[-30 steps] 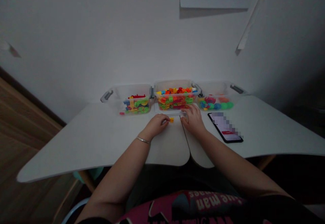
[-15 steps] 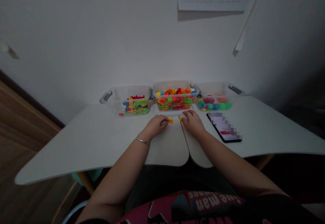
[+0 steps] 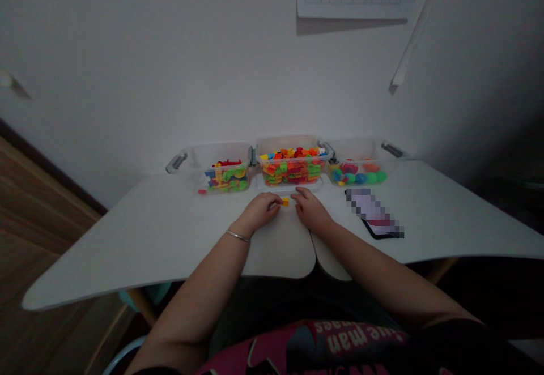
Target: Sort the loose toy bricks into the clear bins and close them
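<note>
A small yellow building block sticks out from the fingertips of my left hand, which is closed in a pinch just above the white table. My right hand is just to the right of that block, its fingers bent and pointing at it. A narrow gap shows between the right fingertips and the block. Whatever the right fingers hold is hidden. Behind both hands stands a clear bin heaped with orange, green, red and yellow blocks.
Left of the middle bin, another clear bin holds mixed coloured pieces. To its right, a third bin contains round green, blue and red pieces. A phone lies right of my hands. A seam divides the table.
A yellow block came into view in my right fingertips half a second ago, then went out of sight as that hand moved left towards my left hand. The left hand stays nearly still.
</note>
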Demonstrator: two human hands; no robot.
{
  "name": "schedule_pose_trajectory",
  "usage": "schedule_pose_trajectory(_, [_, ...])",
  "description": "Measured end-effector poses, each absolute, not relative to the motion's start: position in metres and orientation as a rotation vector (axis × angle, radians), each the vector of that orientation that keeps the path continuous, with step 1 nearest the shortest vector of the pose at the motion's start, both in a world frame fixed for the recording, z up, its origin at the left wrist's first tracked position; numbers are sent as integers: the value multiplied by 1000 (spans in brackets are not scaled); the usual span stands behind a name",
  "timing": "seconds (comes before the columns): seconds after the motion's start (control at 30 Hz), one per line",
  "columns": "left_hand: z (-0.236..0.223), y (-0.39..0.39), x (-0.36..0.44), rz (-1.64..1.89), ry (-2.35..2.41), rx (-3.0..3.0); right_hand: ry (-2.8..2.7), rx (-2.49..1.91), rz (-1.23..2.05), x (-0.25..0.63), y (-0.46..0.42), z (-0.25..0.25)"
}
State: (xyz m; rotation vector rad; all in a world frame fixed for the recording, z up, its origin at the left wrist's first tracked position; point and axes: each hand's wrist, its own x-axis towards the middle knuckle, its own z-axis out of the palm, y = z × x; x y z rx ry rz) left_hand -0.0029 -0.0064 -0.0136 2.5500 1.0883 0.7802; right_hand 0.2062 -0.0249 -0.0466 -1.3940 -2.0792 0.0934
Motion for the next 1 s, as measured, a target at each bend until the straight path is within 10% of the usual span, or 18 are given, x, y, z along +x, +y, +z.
schedule_pose_trajectory(1.0, [-21, -2, -6, 802, 1082, 2571, -1810, -1385, 102, 221, -22, 4])
